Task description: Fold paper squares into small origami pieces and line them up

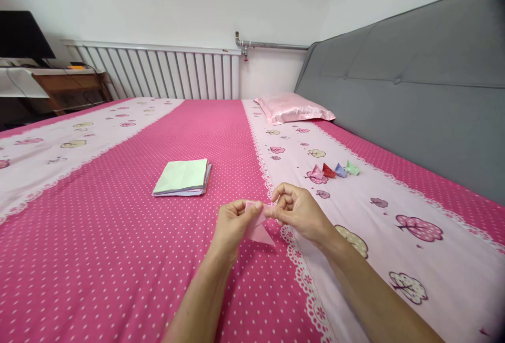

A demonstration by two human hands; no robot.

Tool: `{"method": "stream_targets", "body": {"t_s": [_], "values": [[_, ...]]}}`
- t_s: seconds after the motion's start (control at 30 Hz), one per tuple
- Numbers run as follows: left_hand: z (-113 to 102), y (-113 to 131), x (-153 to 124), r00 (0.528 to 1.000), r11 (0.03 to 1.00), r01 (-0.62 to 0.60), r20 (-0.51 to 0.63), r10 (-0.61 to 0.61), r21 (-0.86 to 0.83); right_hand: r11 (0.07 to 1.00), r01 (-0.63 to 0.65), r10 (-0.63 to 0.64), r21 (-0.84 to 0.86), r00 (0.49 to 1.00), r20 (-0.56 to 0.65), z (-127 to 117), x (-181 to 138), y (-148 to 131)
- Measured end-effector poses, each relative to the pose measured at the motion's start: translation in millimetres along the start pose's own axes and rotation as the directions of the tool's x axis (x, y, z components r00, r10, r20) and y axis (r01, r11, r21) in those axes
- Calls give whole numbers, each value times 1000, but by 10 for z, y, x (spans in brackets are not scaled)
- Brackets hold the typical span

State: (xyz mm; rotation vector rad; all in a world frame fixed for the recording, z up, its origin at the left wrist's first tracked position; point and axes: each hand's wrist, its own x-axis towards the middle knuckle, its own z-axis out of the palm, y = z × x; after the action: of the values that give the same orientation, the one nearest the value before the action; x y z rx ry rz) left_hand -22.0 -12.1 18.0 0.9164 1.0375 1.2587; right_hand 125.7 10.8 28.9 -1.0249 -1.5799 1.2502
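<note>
A partly folded piece of pink paper (260, 233) is held up between my two hands above the bed. My left hand (233, 224) pinches it on the left, thumb on top. On the other side, my right hand (296, 209) grips its right end between thumb and fingers. One pointed flap hangs down below the fingers. Farther left on the bed lies a stack of square paper (182, 175), pale green on top. Several small folded paper pieces stand in a row at the right: pink (316, 172), red (328, 170), blue (341, 170) and green (352, 168).
The bed has a pink dotted sheet (118, 238) with printed white bands. A shiny pink pillow (294, 108) lies near the grey headboard (414, 74). Behind are a white radiator (169, 72) and a metal pipe (276, 46). A monitor (23, 38) stands on a desk at far left.
</note>
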Motion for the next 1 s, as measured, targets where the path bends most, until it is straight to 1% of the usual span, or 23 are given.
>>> {"method": "stream_targets", "body": {"t_s": [0.13, 0.23, 0.43, 0.57, 0.7, 0.77, 0.83, 0.93, 1.0], "values": [[-13, -40, 6, 1000, 996, 2, 3, -2, -86, 998, -57, 56, 32, 998, 42, -37, -4, -65], [-26, -62, 22, 1000, 993, 3, 24, 0, -117, 997, -71, 69, 33, 996, 48, -64, -9, -90], [-14, -40, 21, 999, 987, 47, 10, -46, -153, 998, -47, 45, 46, 998, 47, -92, -10, -93], [8, -22, 2, 998, 981, 57, 22, -54, -187, 999, -42, 42, 34, 999, 15, -97, 2, -89], [15, -19, 6, 996, 973, 92, 20, -89, -212, 1000, -19, 19, 4, 1000, -14, -99, 21, -60], [6, -18, 20, 994, 965, 108, -2, -112, -237, 997, 54, -54, -52, 998, -10, -106, 21, -57], [-7, -12, 38, 988, 954, 132, -40, -148, -269, 973, 178, -174, -149, 984, 38, -114, 7, -73], [-10, 5, 56, 969, 927, 202, -74, -236, -315, 885, 353, -311, -303, 934, 178, -109, -23, -108], [7, 19, 55, 952, 899, 263, -55, -300, -350, 815, 433, -373, -386, 901, 223, -87, -30, -107]]}}
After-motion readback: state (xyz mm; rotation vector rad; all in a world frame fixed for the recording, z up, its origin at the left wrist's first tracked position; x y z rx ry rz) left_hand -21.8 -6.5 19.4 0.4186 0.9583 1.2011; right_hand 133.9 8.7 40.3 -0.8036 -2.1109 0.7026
